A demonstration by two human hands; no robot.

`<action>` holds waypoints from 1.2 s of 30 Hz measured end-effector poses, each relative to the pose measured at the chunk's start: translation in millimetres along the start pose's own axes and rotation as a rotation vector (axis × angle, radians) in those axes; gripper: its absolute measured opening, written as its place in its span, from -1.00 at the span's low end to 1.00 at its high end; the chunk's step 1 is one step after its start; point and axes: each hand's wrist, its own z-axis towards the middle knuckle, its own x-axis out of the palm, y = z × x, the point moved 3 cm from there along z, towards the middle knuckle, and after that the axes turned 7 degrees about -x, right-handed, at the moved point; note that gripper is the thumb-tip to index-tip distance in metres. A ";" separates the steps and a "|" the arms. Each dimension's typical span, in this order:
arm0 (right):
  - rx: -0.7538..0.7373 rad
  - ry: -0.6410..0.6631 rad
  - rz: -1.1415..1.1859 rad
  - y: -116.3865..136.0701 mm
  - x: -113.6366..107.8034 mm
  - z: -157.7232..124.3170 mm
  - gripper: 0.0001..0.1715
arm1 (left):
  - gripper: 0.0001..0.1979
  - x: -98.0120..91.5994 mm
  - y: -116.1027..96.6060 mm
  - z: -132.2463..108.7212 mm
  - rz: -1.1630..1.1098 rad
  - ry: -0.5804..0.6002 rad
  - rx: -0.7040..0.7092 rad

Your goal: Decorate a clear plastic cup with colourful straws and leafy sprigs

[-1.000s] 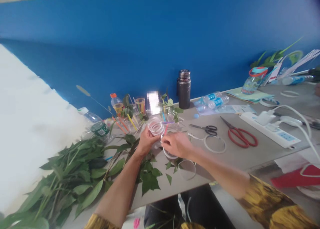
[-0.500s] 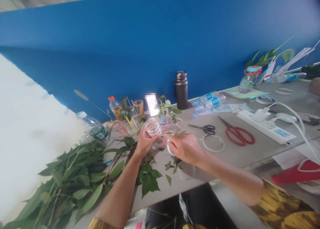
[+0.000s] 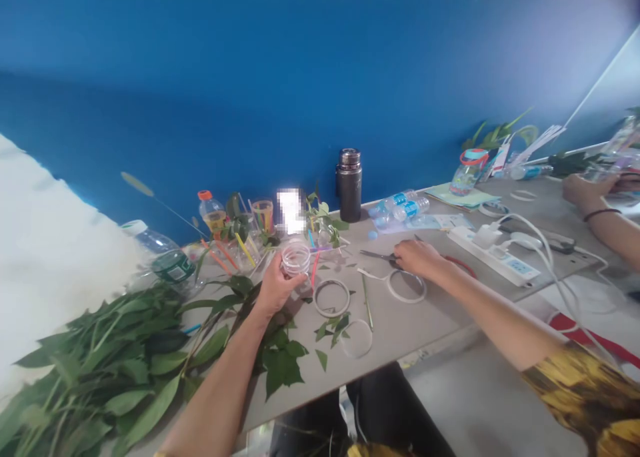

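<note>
A clear, ringed plastic piece (image 3: pixel 296 258), seemingly part of a cut bottle, is in my left hand (image 3: pixel 274 285), the fingers wrapped round its side. My right hand (image 3: pixel 421 260) is over the dark-handled scissors (image 3: pixel 376 254), fingers closed at the handles, which it mostly covers; the blades point left along the table. Between my hands lies a white tape roll (image 3: pixel 315 302). Another white tape roll (image 3: pixel 390 293), with a loose end, lies just below my right hand. Behind my right wrist, red-handled scissors (image 3: pixel 463 265) show only in part.
Cut leafy stems (image 3: pixel 115 370) cover the table's left side. Bottles and cups with straws stand by the blue wall, near a dark thermos (image 3: pixel 350 187). A white power strip (image 3: pixel 493 254) with cables lies on the right. Another person's hand (image 3: pixel 587 194) holds a clear bottle at far right.
My right hand has let go of the white tape roll, now on the table, and moved right to the dark-handled scissors. My left hand keeps the plastic piece. The view has turned right.
</note>
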 end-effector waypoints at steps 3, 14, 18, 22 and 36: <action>-0.023 0.016 -0.010 -1.9 2.8 -1.2 -0.65 | -0.41 0.3 -3.3 -2.1 0.057 0.020 -0.030; -0.068 0.012 -0.068 -17.3 -14.1 -7.5 -0.71 | -0.39 -1.7 -6.7 -3.8 0.175 -0.068 0.065; -0.205 -0.065 0.130 -13.0 -22.0 -20.9 -0.68 | -0.32 -2.1 -11.7 -5.8 0.142 -0.105 0.125; -0.352 -0.074 0.216 27.4 -33.1 -30.8 -0.53 | -0.31 -0.5 -17.9 -8.3 0.176 -0.091 0.167; -0.419 -0.067 0.040 108.1 -77.0 -16.8 -0.82 | -0.32 -2.1 -30.2 -7.6 0.111 0.133 0.125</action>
